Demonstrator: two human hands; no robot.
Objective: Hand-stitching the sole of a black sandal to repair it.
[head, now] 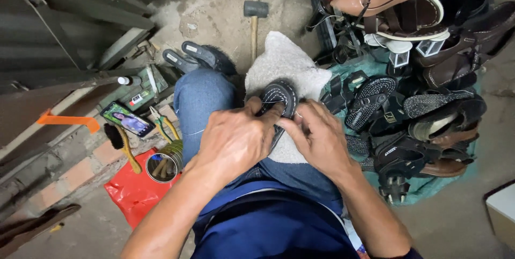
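Fingers [279, 110] on black, white-stitched sandal [279, 98].

Both hands [279, 138] hide most of the dark shoe [279, 98].

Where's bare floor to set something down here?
Bare concrete between the hammer and the metal sheets, and bottom right beyond the shoe pile. Crowded: the lap, both hands on the sandal; left, phone, pliers, tin.

- black sandal [279, 98], white stitching round the sole edge, toe pointing away, lay on white cloth [284, 60] over the knee
- thin white thread [296, 113] at its side
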